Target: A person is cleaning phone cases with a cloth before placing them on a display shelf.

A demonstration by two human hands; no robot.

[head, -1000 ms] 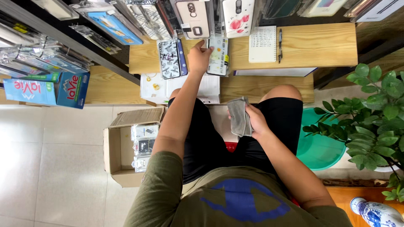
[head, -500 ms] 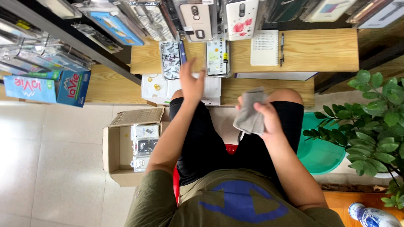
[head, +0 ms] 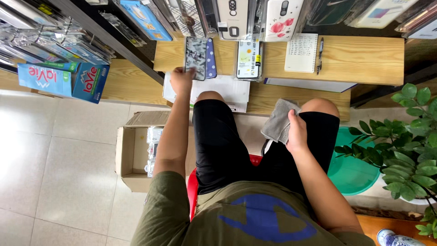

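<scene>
L hand (head: 181,81) reaches fwd, fingers closed on lower edge of a grey patterned phone case (head: 196,58) lying on the wooden surface (head: 359,59); purple dotted case (head: 210,58) just right of it. R hand (head: 296,132) over the thigh, gripping a grey cloth (head: 277,120). Open cardboard box (head: 132,155) below-left of L hand.

One head-worn camera looks steeply down, close over the seated person's lap and the wooden shelf (head: 355,54).
</scene>
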